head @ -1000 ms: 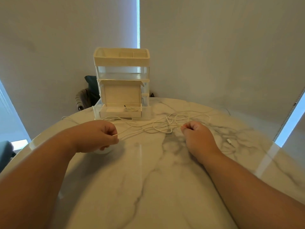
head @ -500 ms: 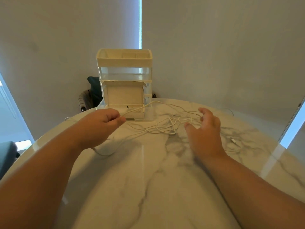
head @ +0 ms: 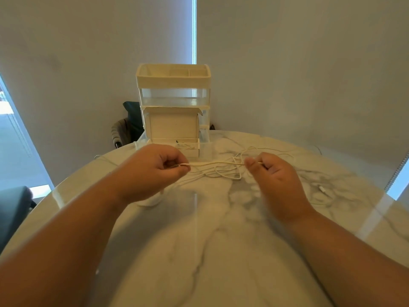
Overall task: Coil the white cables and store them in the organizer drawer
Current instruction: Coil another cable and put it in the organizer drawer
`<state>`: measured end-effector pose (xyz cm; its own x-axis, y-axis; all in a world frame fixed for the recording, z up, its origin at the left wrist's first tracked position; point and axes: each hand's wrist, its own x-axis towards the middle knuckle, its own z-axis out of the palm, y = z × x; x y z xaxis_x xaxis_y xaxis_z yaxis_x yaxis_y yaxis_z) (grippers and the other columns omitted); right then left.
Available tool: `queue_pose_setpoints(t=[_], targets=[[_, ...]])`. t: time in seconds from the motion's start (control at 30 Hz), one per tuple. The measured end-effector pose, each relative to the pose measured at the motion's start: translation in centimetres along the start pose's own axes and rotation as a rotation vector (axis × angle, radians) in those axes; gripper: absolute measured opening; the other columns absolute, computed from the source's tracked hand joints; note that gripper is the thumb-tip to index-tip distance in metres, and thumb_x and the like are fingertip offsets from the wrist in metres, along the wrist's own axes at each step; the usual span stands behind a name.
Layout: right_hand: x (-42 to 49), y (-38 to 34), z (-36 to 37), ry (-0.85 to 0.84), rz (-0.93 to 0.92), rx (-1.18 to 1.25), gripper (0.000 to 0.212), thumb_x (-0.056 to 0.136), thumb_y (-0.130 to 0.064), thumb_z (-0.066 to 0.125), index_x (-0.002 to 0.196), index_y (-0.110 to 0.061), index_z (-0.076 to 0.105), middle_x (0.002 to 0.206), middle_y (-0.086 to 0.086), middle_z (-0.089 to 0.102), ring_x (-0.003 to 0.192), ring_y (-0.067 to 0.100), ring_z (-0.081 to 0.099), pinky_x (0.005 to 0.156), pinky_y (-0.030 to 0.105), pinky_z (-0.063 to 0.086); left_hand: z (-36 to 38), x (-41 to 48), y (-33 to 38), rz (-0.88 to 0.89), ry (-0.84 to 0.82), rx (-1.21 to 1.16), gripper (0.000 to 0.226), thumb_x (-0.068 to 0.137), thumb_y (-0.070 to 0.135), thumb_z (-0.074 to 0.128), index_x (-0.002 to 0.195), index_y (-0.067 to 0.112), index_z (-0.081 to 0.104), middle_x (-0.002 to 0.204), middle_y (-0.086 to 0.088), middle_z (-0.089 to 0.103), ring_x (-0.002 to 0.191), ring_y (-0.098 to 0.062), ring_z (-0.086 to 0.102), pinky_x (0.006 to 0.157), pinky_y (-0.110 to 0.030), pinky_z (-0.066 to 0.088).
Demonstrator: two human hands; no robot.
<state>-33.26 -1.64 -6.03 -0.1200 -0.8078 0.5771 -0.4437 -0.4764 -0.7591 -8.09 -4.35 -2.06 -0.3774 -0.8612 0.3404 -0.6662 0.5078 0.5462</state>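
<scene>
A tangle of thin white cables [head: 223, 169] lies on the marble table [head: 199, 251], in front of a cream organizer [head: 173, 107]. The organizer's lowest drawer [head: 190, 149] is pulled out, with a bit of cable inside. My left hand [head: 155, 171] pinches a cable strand between thumb and fingers. My right hand [head: 274, 176] pinches the same stretch further right, so the strand runs taut between both hands just above the table. A loop of cable [head: 150, 201] hangs below my left hand. A cable plug [head: 322, 189] lies to the right.
The organizer stands at the table's far edge, against a grey wall. A dark chair [head: 126, 127] with a garment sits behind the table on the left. Another dark seat [head: 13, 209] is at the left edge. Bright window strips flank both sides.
My right hand was spread open over the tangle and has since closed on a strand. My left hand has moved right, toward the drawer, still holding the cable. The strand is now stretched between them.
</scene>
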Motion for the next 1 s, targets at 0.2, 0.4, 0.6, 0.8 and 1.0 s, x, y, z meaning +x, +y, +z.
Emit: queue_pose_setpoints(t=[0.2, 0.4, 0.6, 0.8, 1.0], targets=[[0.6, 0.7, -0.5, 0.169, 0.257, 0.007, 0.049, 0.092, -0.031, 0.061, 0.063, -0.004, 0.033, 0.061, 0.004, 0.031, 0.055, 0.015, 0.029, 0.057, 0.035, 0.026, -0.6, 0.5, -2.5, -0.129, 0.114, -0.053, 0.008, 0.090, 0.032, 0.067, 0.084, 0.029, 0.071, 0.076, 0.003, 0.069, 0.071, -0.013, 0.062, 0.064, -0.018, 0.044], [1.0, 1.4, -0.9, 0.233, 0.336, -0.026, 0.044, 0.091, -0.036, 0.060, 0.077, 0.005, 0.050, 0.066, 0.008, 0.046, 0.061, 0.017, 0.041, 0.054, 0.027, 0.033, -0.1, 0.6, -2.6, -0.214, -0.040, -0.076, 0.015, 0.095, 0.031, 0.060, 0.084, 0.023, 0.068, 0.069, 0.004, 0.067, 0.062, -0.004, 0.061, 0.068, -0.022, 0.050], [0.2, -1.3, -1.1, 0.094, -0.015, -0.227, 0.030, 0.087, -0.050, 0.055, 0.109, -0.032, 0.064, 0.111, -0.014, 0.059, 0.109, 0.001, 0.054, 0.097, 0.030, 0.045, 0.3, 0.6, -2.1, -0.248, -0.166, -0.188, 0.024, 0.099, 0.024, 0.052, 0.076, 0.026, 0.062, 0.061, 0.014, 0.057, 0.062, -0.007, 0.052, 0.064, -0.025, 0.047], [-1.9, -6.0, -2.3, 0.020, -0.376, -0.333, 0.022, 0.085, -0.040, 0.064, 0.106, -0.035, 0.069, 0.110, -0.022, 0.060, 0.114, 0.002, 0.053, 0.097, 0.027, 0.041, 0.9, 0.6, -1.0, -0.199, -0.189, -0.146, 0.020, 0.098, 0.027, 0.053, 0.082, 0.021, 0.063, 0.079, 0.003, 0.058, 0.074, -0.012, 0.053, 0.070, -0.027, 0.045], [-0.8, -3.2, -1.3, -0.586, -0.017, -0.608, 0.009, 0.092, -0.039, 0.061, 0.097, -0.036, 0.068, 0.082, -0.022, 0.060, 0.079, -0.007, 0.054, 0.072, 0.019, 0.042, 0.7, 0.5, -1.0, -0.127, -0.339, -0.082, 0.035, 0.089, 0.024, 0.066, 0.055, 0.024, 0.057, 0.052, 0.014, 0.047, 0.050, 0.000, 0.043, 0.059, -0.025, 0.039]])
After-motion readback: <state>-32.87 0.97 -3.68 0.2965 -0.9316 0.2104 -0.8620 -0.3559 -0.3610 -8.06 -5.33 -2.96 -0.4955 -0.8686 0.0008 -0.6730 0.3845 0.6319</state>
